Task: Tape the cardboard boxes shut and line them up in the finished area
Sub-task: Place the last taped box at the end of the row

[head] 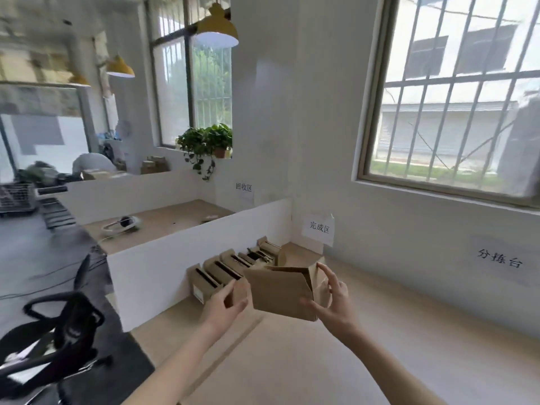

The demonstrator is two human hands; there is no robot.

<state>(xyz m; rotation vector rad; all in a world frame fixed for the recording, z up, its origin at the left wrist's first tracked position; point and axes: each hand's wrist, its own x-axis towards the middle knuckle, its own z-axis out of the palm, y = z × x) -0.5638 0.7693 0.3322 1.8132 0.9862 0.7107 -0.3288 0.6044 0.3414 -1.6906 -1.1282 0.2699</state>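
Both forearms reach in from six o'clock, and the left hand (230, 302) and right hand (336, 299) share a grip on the cardboard box (280, 290), held above the bench (321, 361), its top flaps apparently not yet flat. At eleven o'clock of it, a row of boxes (233, 267) lines the white divider (163, 264) toward the sign (319, 228). Judged from here, pressing the flaps level and keeping the seam square would help the tape sit straight.

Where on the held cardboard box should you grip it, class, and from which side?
Grip the cardboard box by its two short ends, one of the hands on each side, as the left hand and right hand do. Its broad face is too wide to span, and the open top stays free.
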